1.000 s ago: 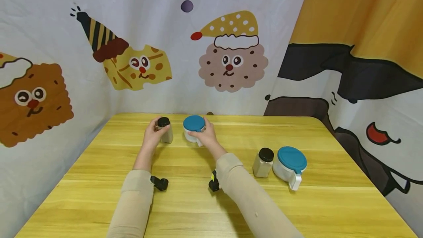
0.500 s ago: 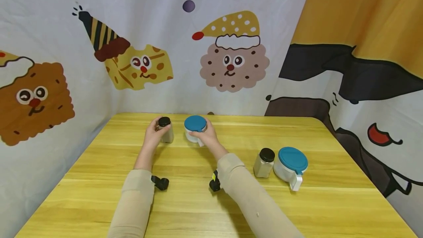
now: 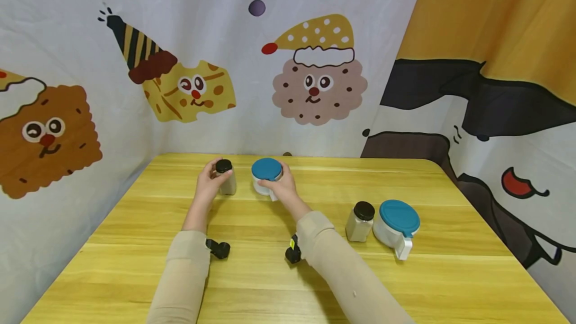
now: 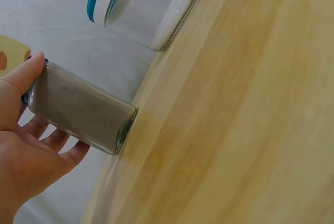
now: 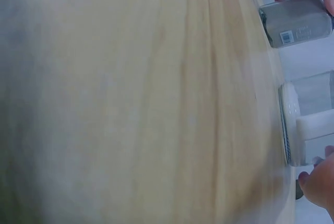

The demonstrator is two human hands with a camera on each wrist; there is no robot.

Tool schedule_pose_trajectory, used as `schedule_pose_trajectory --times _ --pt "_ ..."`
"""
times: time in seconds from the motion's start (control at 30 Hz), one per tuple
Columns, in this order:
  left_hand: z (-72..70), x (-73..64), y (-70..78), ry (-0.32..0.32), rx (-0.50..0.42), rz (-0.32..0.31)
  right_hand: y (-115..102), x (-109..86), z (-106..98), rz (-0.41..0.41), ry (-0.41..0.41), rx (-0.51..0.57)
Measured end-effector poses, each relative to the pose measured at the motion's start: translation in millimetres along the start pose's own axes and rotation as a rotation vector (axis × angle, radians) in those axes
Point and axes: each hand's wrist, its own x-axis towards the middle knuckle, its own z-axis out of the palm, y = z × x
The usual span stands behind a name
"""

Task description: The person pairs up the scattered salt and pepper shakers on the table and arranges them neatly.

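Note:
Near the table's far edge, my left hand (image 3: 207,183) grips a spice jar (image 3: 228,185) with a black lid. In the left wrist view this square glass jar (image 4: 78,109) is full of grey-brown powder, and its base meets the tabletop. Just to its right, my right hand (image 3: 284,186) holds a seasoning jar (image 3: 266,169) with a blue lid and a white handle. White contents lie low inside that clear jar (image 4: 180,12). Both jars stand upright, a small gap apart. The fingers behind each jar are partly hidden in the head view.
A second black-lidded spice jar (image 3: 359,226) stands at the right of the wooden table (image 3: 252,284). Close beside it is another blue-lidded seasoning jar (image 3: 397,216), its handle toward the front. A printed cloth (image 3: 252,129) hangs behind the table.
The right hand and its blue-lidded jar have shifted very slightly. The left hand keeps its grip on the spice jar. The whole head view has drifted a little.

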Motion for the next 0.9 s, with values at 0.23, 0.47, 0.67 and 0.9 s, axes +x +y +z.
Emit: schedule_pose_trajectory --times 0.23,0.47,0.67,0.9 --pt "2.0 -4.5 9.5 0.019 -0.005 0.004 -1 -2.8 0 -0.014 0.017 0.015" --pt "0.6 7.7 -12.6 0.048 0.002 0.011 0 -4.7 -2 -0.02 0.011 0.021" --pt "-0.4 8.7 -17.5 0.081 -0.012 0.024 2 -4.8 -2 -0.037 0.007 0.013" --pt "-0.5 8.9 -16.0 0.087 -0.037 0.014 1 -5.7 -4 -0.038 0.011 0.01"
